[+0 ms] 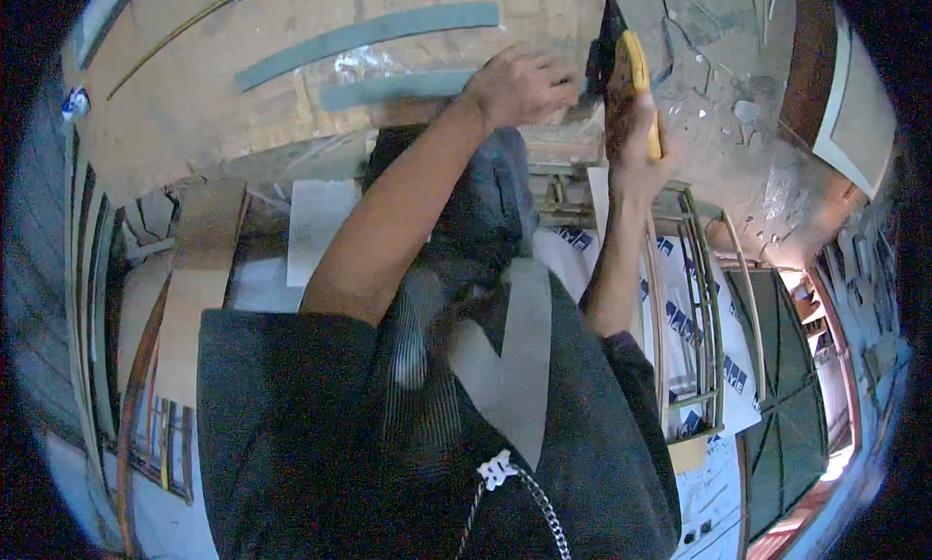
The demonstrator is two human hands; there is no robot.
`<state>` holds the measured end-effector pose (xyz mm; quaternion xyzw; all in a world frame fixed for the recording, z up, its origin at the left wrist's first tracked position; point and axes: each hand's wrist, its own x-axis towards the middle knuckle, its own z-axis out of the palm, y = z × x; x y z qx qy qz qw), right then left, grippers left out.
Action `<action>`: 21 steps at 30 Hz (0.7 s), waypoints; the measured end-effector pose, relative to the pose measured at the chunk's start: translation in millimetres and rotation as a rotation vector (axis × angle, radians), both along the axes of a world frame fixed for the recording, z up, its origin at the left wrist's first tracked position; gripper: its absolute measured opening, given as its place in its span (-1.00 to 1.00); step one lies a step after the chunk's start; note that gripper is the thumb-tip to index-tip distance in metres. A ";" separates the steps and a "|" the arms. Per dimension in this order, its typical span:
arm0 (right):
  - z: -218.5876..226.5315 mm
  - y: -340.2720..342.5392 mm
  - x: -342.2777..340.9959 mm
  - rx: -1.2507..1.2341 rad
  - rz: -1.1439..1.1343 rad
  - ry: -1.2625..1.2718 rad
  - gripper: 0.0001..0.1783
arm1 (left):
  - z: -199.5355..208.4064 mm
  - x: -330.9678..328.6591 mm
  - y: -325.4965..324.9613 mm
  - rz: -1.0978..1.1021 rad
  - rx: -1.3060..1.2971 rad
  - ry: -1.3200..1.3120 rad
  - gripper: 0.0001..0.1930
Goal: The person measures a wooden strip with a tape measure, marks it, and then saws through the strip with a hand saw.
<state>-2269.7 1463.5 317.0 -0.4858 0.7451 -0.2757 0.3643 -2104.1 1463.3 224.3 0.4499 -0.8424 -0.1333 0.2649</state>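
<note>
My right hand (636,157) is closed around a tool with a yellow and dark handle (636,60); a dark narrow part of it points away from me, along the right edge of a wooden board (553,21). What kind of tool it is, I cannot make out. My left hand (524,84) is over the board with bent fingers toward the tool, blurred by motion. Beside that hand lies a grey-green strip (388,89), its right end meeting the hand. Farther back, a longer grey-green strip (374,41) lies on the board.
A thin rod (184,36) lies at the board's far left. Scraps and debris (743,114) litter the surface to the right, near a pale-edged panel (854,123). Below stand metal frames (694,308), printed white sheeting (680,332) and a brown panel (204,288).
</note>
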 end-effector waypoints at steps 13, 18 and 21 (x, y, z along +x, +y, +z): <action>8.0 7.4 10.0 0.026 0.053 -0.025 -0.57 | 0.7 12.0 -5.2 0.031 0.038 -0.072 -0.68; 38.1 43.9 6.9 -0.016 0.004 -0.044 -0.55 | 1.3 16.1 0.8 0.081 -0.014 -0.083 -0.68; 15.4 6.1 12.8 -0.012 0.039 0.137 -0.57 | 4.6 1.7 -7.8 0.050 -0.020 -0.041 -0.86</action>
